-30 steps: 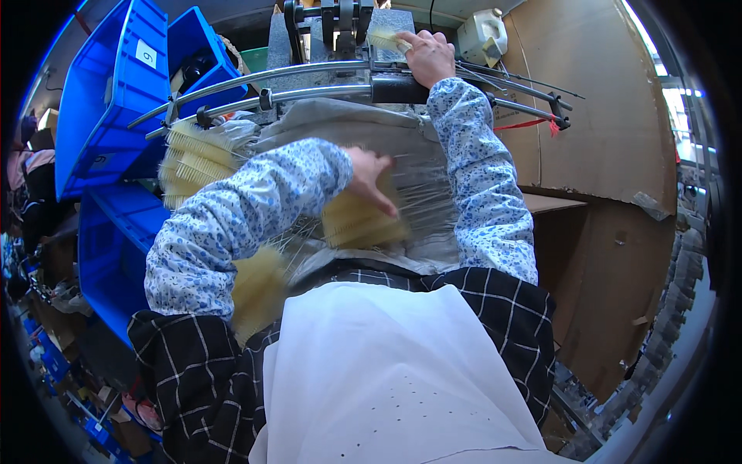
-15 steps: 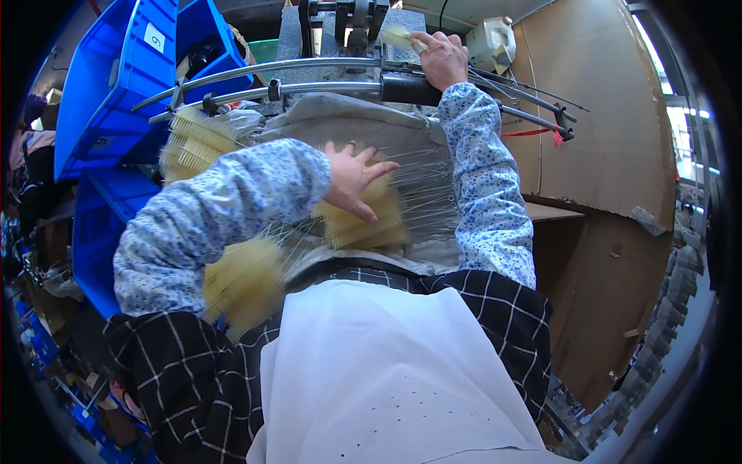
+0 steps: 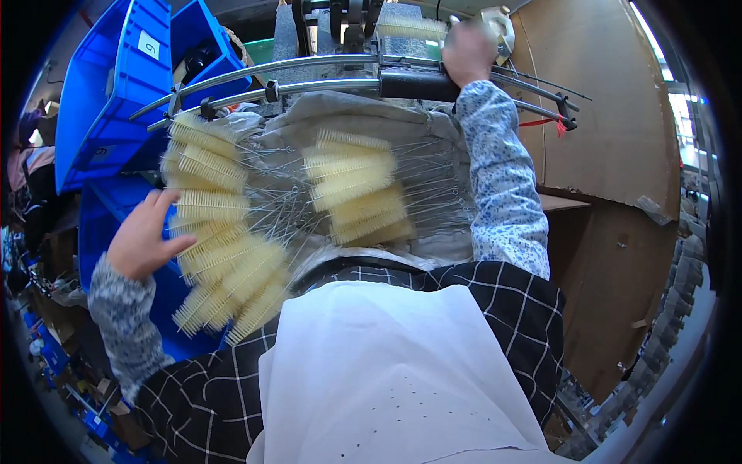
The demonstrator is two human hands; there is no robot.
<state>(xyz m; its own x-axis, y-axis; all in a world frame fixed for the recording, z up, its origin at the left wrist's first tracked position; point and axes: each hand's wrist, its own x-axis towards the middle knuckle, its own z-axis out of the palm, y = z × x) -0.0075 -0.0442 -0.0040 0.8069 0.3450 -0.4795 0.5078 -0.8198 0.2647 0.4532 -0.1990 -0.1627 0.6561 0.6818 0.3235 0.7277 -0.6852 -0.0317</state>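
My left hand [image 3: 141, 238] is open, thumb and fingers apart, beside a pile of pale yellow bottle brushes [image 3: 212, 203] with twisted wire stems. It holds nothing. A second stack of the same brushes [image 3: 349, 176] lies on the grey cloth, stems toward the right. My right hand [image 3: 470, 52], blurred by motion, is closed at the right end of another pale bristle brush [image 3: 411, 29]. That brush lies level in front of the dark machine head [image 3: 352, 27]. The fingertips on it are smeared.
Two curved metal rails [image 3: 309, 87] with a black sleeve [image 3: 417, 87] cross in front of the machine. Blue bins [image 3: 112, 100] stand at the left. A white plastic jug [image 3: 498, 31] and a large cardboard panel [image 3: 595, 108] are at the right. Grey cloth [image 3: 309, 116] covers the work surface.
My left hand has left the middle brush stack and moved left, beside the other pile. My right hand has shifted right, and more of the brush at the machine shows.
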